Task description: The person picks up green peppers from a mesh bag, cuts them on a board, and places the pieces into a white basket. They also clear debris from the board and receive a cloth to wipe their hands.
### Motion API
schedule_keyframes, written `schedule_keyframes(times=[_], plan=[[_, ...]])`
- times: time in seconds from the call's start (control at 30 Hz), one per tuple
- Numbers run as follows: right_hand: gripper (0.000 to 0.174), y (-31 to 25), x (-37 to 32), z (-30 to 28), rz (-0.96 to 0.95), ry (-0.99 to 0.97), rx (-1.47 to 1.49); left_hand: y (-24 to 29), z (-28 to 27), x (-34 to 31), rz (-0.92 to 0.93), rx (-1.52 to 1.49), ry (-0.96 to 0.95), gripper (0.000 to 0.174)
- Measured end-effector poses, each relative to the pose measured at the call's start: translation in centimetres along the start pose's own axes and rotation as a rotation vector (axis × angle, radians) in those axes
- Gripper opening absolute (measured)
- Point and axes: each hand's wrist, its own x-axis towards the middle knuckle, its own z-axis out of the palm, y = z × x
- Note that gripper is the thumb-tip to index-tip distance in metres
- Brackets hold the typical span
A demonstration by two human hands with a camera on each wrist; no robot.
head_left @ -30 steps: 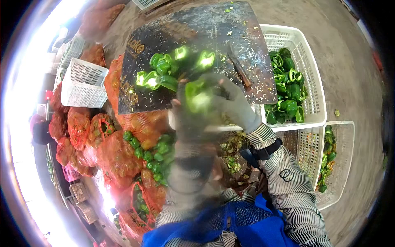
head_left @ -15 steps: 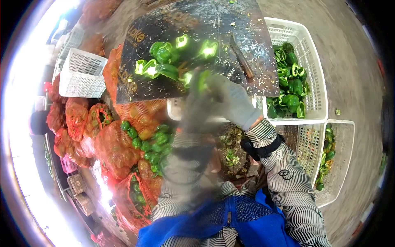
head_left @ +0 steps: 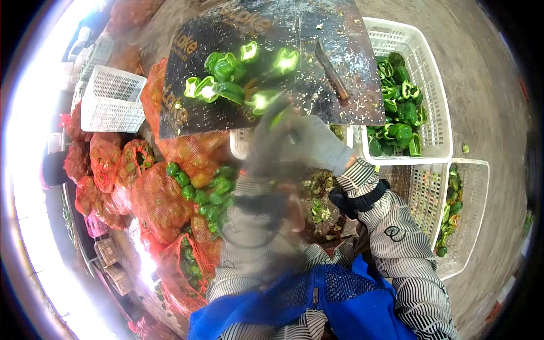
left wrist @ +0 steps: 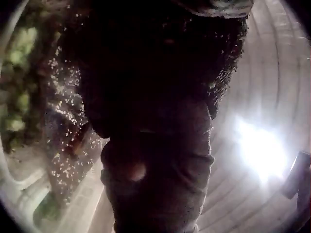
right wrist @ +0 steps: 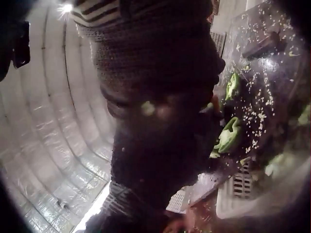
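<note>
At the front edge of a dark board (head_left: 195, 122), my gloved hands are close together. My blurred left hand (head_left: 267, 141) holds a green bell pepper piece (head_left: 277, 118), partly hidden by the fingers. My right hand (head_left: 322, 143), in a light grey glove, grips at the same piece from the right, its fingertips largely covered. Just beyond them a cut pepper piece (head_left: 264, 101) lies on the board, pale inside up. More cut pieces (head_left: 286, 59) and a whole-looking green pepper (head_left: 224, 67) lie farther back. Both wrist views show the hands as dark shapes.
A knife (head_left: 334, 76) lies on the board's right among scattered seeds. To the right stands a white crate (head_left: 436, 107) of cut peppers, with another crate (head_left: 479, 221) of scraps nearer. Red mesh sacks (head_left: 158, 198) and loose green peppers (head_left: 218, 187) are at the left.
A pepper held between both hands one second ago is now in pieces. One piece has come to lie on the board; another stays between the hands. The knife stays put.
</note>
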Motion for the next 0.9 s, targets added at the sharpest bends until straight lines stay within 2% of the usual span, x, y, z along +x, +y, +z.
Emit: schedule_keyframes(times=[0.07, 0.2, 0.27, 0.3, 0.33, 0.37, 0.4, 0.43, 0.5, 0.53, 0.57, 0.63, 0.67, 0.7, 0.73, 0.77, 0.8, 0.83, 0.9], plan=[[0.043, 0.1, -0.2, -0.1, -0.050, -0.020, 0.149, 1.5, 0.0, -0.1, -0.164, 0.059, -0.055, 0.061], [0.035, 0.4, -0.5, -0.5, 0.053, -0.083, 0.240, 0.2, 0.0, -0.8, -0.205, -0.146, -0.074, 0.067], [0.036, 1.2, -0.8, -0.6, -0.258, -0.049, 0.312, 1.3, 0.5, -1.1, -0.315, -0.606, 0.008, 0.075], [0.036, 1.2, -0.8, -0.3, -0.261, -0.047, 0.312, 1.8, 0.6, -0.7, -0.312, -0.604, 0.008, 0.075], [0.039, -0.1, -0.6, -0.3, -0.060, -0.051, 0.483, 2.2, 0.6, -0.2, -0.162, -0.252, 0.011, 0.063], [0.042, -0.8, -0.7, -0.2, 0.146, -0.053, 0.653, 2.3, 0.7, 0.2, -0.012, 0.099, 0.012, 0.063], [0.048, 0.5, -0.7, 0.2, 0.125, -0.070, 0.537, 1.3, 0.2, 0.7, 0.075, 0.205, -0.013, 0.065], [0.048, 0.2, -0.8, 0.3, 0.128, -0.066, 0.538, 1.3, 0.4, 0.8, 0.075, 0.203, -0.018, 0.065], [0.046, -0.7, -0.8, 0.3, 0.190, 0.097, 0.596, 1.2, 0.7, 1.2, 0.209, 0.200, 0.104, 0.060], [0.048, 1.0, -1.0, 1.7, 0.104, 0.109, 0.345, 1.1, 0.9, 1.5, 0.017, -0.015, 0.200, 0.042], [0.048, 1.6, -0.7, 2.2, 0.104, 0.109, 0.345, 2.1, 1.4, 1.4, 0.017, -0.014, 0.201, 0.042], [0.049, 2.7, -0.4, 2.7, -0.098, 0.361, 0.085, 4.5, 2.5, 0.8, -0.346, -0.115, 0.413, 0.025], [0.049, 2.7, -0.7, 2.3, -0.095, 0.364, 0.085, -0.3, 1.1, 0.3, -0.071, 0.366, 0.424, 0.022], [0.050, 2.3, -1.0, 1.4, -0.031, 0.294, -0.044, 3.3, 1.8, 0.6, -0.165, -0.032, 0.568, 0.032], [0.052, 1.8, -1.0, 0.7, 0.019, 0.224, -0.167, 2.0, 0.0, 0.6, -0.134, -0.319, 0.612, 0.035], [0.052, 1.0, -1.0, 0.3, -0.005, 0.224, -0.156, 0.5, -2.1, 0.3, -0.095, -0.603, 0.644, 0.038], [0.050, 0.2, -1.5, 0.0, 0.085, 0.130, -0.408, 0.2, -2.9, -0.2, -0.006, -0.685, 0.577, 0.046], [0.049, 0.0, -1.8, -0.3, 0.180, 0.035, -0.664, -0.1, -4.5, -0.6, 0.008, -1.132, 0.304, 0.058], [0.054, 0.5, -1.7, -0.3, 0.111, 0.036, -0.712, 1.2, -3.5, -1.0, -0.054, -1.054, 0.442, 0.071]])
